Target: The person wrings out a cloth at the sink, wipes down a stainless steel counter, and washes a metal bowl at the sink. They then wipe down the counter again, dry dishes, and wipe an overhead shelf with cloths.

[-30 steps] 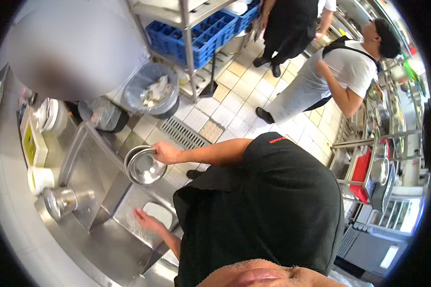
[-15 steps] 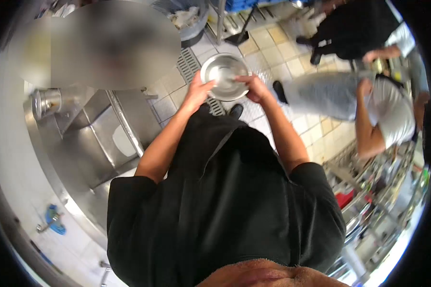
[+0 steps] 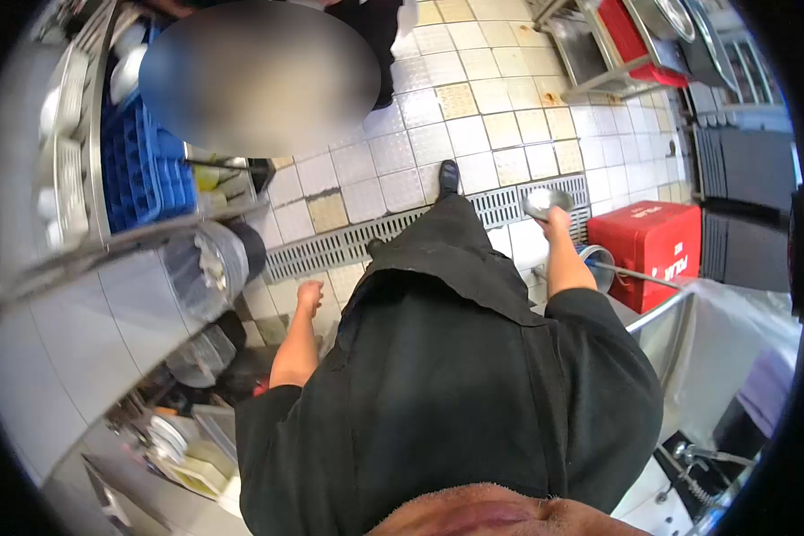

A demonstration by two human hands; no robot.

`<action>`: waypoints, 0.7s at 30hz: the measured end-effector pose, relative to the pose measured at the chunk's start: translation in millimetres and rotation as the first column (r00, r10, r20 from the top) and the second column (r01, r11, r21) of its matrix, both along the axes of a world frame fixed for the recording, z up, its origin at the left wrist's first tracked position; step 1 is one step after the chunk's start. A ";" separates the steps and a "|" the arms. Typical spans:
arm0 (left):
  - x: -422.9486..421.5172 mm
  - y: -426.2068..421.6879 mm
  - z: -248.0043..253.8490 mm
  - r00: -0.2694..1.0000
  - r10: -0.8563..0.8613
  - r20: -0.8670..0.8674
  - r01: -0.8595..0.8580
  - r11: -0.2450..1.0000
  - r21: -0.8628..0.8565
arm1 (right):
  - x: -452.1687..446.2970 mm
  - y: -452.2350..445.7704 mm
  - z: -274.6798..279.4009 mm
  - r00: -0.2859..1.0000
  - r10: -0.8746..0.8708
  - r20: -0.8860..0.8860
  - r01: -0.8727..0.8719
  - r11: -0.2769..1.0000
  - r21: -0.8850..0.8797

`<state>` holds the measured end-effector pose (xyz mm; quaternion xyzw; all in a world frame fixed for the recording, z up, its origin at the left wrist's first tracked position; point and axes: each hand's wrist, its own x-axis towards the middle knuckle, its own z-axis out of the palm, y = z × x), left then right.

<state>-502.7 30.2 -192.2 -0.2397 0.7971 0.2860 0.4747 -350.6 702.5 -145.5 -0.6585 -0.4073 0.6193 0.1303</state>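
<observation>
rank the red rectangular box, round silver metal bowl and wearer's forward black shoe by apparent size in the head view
1. Red rectangular box
2. Round silver metal bowl, in the right hand
3. Forward black shoe

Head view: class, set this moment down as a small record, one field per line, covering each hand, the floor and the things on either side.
left hand: nothing visible in it
right hand: holds a round, shiny silver metal bowl; whether others are nested in it is unclear
floor: pale square tiles, crossed by a grey slotted metal drain grate
left side: blue plastic rack with compartments; dark bin lined with clear plastic
right side: red box with white lettering
</observation>
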 end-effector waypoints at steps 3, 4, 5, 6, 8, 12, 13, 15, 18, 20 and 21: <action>-44.9 94.5 68.2 0.992 -0.114 0.056 0.115 0.993 -0.031 | 94.1 59.7 -29.6 0.975 -0.165 0.146 0.156 0.985 0.076; -61.2 115.6 65.4 0.983 -0.164 0.078 0.168 0.985 -0.048 | 115.5 73.2 -41.7 0.963 -0.187 0.197 0.173 0.981 0.083; -76.6 135.7 57.0 0.978 -0.186 0.091 0.191 0.981 -0.042 | 131.3 82.6 -52.2 0.949 -0.195 0.250 0.179 0.980 0.084; -95.3 155.8 33.2 0.968 -0.229 0.098 0.232 0.973 -0.018 | 144.3 92.8 -63.4 0.933 -0.199 0.299 0.182 0.980 0.084; -145.3 210.0 -4.6 0.889 -0.447 0.097 0.448 0.894 0.010 | 157.1 105.6 -86.5 0.908 -0.119 0.401 0.104 0.993 0.059; -262.0 400.5 29.6 0.626 -0.728 -0.279 0.750 0.660 -0.038 | 154.0 140.1 -150.4 0.710 0.293 0.641 -0.405 0.914 0.031; -289.3 447.2 35.0 0.614 -0.651 -0.447 0.715 0.698 -0.035 | 143.9 153.6 -169.9 0.646 0.361 0.672 -0.524 0.850 0.047; -327.6 535.3 68.6 0.722 -0.325 -0.611 0.549 0.806 0.220 | 104.4 180.0 -195.2 0.615 0.367 0.698 -0.600 0.792 0.112; -359.0 637.0 138.7 0.740 -0.203 -0.642 0.548 0.736 0.399 | 56.4 230.7 -229.7 0.806 0.300 0.510 -0.495 0.815 0.303; -376.6 662.4 145.3 0.859 -0.141 -0.492 0.424 0.735 0.530 | -43.1 253.2 -117.0 0.981 0.033 0.192 -0.070 0.979 0.190; -384.2 670.3 144.2 0.935 -0.080 -0.346 0.286 0.748 0.599 | -65.9 264.0 -95.7 0.986 0.044 0.159 -0.075 0.977 0.200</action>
